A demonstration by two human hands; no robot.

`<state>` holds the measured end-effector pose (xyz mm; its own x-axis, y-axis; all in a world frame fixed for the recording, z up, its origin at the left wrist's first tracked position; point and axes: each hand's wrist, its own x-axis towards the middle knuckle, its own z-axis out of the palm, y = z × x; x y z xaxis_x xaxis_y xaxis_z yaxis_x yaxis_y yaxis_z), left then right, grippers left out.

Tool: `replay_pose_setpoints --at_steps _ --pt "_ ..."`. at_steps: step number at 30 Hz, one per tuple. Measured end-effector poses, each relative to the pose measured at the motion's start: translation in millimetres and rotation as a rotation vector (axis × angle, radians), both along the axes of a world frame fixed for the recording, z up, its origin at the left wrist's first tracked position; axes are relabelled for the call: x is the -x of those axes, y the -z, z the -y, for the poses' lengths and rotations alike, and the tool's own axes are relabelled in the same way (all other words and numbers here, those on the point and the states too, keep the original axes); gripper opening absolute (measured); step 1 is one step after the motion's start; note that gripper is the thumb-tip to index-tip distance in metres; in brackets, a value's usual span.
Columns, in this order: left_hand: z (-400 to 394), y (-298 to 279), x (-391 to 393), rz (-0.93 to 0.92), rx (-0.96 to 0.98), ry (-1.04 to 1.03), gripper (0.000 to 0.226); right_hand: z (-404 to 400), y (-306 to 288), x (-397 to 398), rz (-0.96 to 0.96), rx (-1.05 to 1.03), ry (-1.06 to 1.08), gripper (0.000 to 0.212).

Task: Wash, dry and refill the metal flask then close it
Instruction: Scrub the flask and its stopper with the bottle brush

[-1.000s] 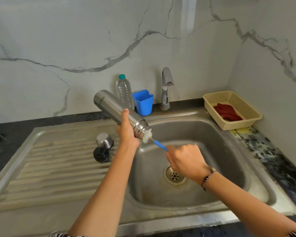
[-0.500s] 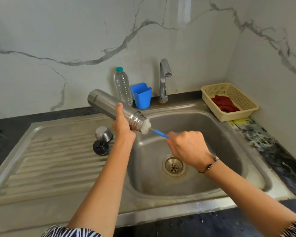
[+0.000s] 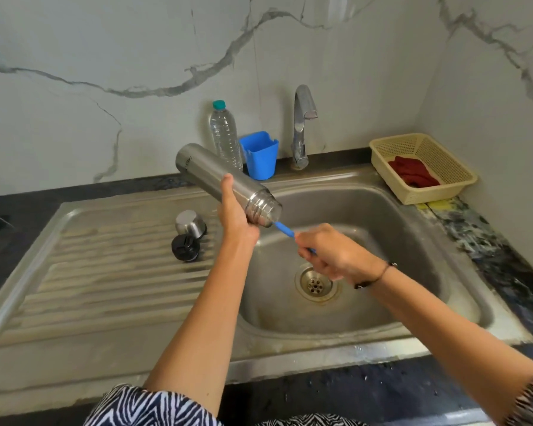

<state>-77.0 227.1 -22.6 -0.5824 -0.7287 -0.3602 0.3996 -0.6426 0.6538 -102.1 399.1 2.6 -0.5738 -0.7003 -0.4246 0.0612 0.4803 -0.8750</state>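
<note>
The metal flask [image 3: 225, 182] is held tilted above the left edge of the sink basin [image 3: 413, 241], with its open threaded mouth pointing to about 4 o'clock and its base to 10 o'clock. The left hand [image 3: 236, 215] wraps its grip around the flask from below, thumb on top. The right hand [image 3: 330, 253] closes its grip on the blue handle of a bottle brush [image 3: 285, 229]; the brush head is hidden inside the flask mouth, so I cannot see it.

At 9 o'clock from the flask mouth, on the ribbed drainboard [image 3: 105, 272], lie a steel cup lid [image 3: 190, 222] and a black stopper [image 3: 185, 248], touching each other. Behind the flask stand a clear plastic bottle [image 3: 223, 133], its content hard to make out, and a blue cup [image 3: 260, 155]. Beside this is the tap [image 3: 302, 124]. At 2 o'clock, on the desk, a yellow basket [image 3: 443, 149] holds a red cloth [image 3: 413, 172].
</note>
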Motion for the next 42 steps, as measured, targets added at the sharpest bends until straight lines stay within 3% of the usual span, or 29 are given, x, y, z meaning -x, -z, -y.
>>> replay_pose_setpoints --at_steps 2,5,9,11,14,16,19,21,23,25,28,30,33,37,42 --pt "3 -1 -2 -0.036 -0.021 -0.030 0.051 -8 -2 -1 0.094 -0.020 -0.037 0.036" --pt "-3 -1 -1 -0.071 -0.018 0.036 0.058 -5 -5 -5 0.220 -0.001 -0.017 0.039" --pt "4 -5 -4 -0.087 0.017 0.066 0.061 -7 -1 -10 0.236 0.030 -0.031 0.042" --pt "7 -6 -8 -0.070 0.043 0.030 0.061 -8 -2 -11 0.067 0.044 -0.019 0.040" --pt "0 -13 -7 0.097 0.193 0.070 0.057 8 3 -17 -0.465 -0.018 -0.041 0.038" --pt "4 -21 -9 0.196 0.344 0.096 0.054 14 13 -20 -0.684 -0.025 -0.030 0.039" --pt "17 -25 -21 -0.062 0.356 0.258 0.059 7 22 -13 -0.654 0.135 0.028 0.043" --pt "20 -17 -29 -0.256 0.254 0.299 0.065 5 20 -15 -0.392 0.256 0.057 0.044" --pt "14 -7 -29 -0.334 0.160 0.289 0.075 7 21 -23 -0.166 0.293 0.025 0.043" --pt "8 -6 -26 -0.381 0.082 0.271 0.081 11 27 -31 -0.286 0.252 -0.029 0.040" --pt "15 -11 -25 -0.374 0.003 0.219 0.069 3 35 -32 -0.743 0.145 -0.064 0.038" --pt "23 -12 -27 -0.307 -0.004 0.195 0.061 -9 41 -31 -0.897 0.124 -0.068 0.038" --pt "19 -1 -28 -0.199 0.023 0.122 0.063 -7 46 -32 -0.866 0.144 -0.087 0.033" --pt "12 -4 -32 -0.061 0.121 0.089 0.091 9 49 -36 -0.908 0.133 -0.079 0.039" --pt "13 -9 -37 -0.027 0.092 -0.121 0.067 -4 39 -36 -1.058 -0.079 -0.063 0.029"
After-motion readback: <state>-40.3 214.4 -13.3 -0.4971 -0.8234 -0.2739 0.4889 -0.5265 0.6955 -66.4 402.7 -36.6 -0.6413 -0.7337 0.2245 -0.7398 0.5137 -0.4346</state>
